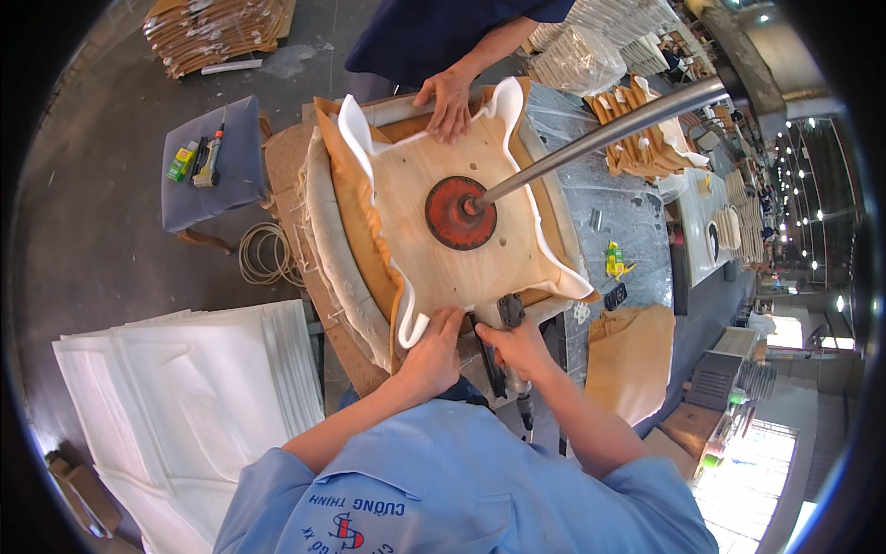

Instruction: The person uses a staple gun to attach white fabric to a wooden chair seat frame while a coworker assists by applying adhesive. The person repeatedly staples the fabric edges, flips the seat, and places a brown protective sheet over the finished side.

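Observation:
A plywood seat panel (425, 268) lies flat in front of me, with white foam (356, 129) and a tan cover (367, 242) rising round its sides. A round red press pad (443, 214) on a slanted metal rod (600, 138) bears on its middle. My left hand (432, 355) is closed at the near edge, its fingertips over the panel's rim, apparently pinching the cover there; what lies under them is partly hidden. Beside it, my right hand (521, 351) grips a staple gun (511, 312), whose head is at the same edge. A co-worker's hand (449, 106) rests on the far edge.
A blue padded stool (208, 175) at left holds a screwdriver-like tool and a small green box. White sheets (194, 379) are stacked at lower left. On the right table lie tan pieces (629, 360) and a yellow-green packet (616, 261). A coiled hose (266, 254) lies on the floor.

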Demonstrator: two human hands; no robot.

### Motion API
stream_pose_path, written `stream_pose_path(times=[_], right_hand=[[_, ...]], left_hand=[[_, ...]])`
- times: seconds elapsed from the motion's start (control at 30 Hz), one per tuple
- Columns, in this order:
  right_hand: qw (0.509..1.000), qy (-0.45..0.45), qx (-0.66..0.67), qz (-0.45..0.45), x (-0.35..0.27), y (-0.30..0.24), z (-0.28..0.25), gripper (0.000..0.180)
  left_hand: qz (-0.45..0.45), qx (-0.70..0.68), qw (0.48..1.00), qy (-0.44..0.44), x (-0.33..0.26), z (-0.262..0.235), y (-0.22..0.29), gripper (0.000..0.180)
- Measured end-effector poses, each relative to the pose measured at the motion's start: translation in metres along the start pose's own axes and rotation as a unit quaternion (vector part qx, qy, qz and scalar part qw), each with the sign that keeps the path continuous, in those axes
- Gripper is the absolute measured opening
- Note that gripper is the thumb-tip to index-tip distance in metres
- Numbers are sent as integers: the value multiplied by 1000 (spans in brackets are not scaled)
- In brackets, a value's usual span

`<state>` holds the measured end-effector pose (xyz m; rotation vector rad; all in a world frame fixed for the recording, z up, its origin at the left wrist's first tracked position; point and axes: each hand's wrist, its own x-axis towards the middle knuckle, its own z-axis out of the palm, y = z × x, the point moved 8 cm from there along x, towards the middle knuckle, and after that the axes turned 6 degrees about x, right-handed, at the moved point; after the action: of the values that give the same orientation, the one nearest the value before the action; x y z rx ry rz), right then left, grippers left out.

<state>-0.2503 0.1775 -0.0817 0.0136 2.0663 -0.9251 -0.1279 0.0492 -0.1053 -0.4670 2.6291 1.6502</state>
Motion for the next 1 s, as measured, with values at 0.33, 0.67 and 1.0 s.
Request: stream_pose_path(times=[0.33,0.67,1.0], right_hand=[[980,52,91,-172,-56,78,-49,51],[917,246,311,35,13,275,-225,24],[889,356,278,79,237,367,-407,21]], left_hand=[[-57,-57,996,-26,-19,-5,38,51],[124,148,981,1,27,86,44,62],[84,367,927,0,46,107,63,71]])
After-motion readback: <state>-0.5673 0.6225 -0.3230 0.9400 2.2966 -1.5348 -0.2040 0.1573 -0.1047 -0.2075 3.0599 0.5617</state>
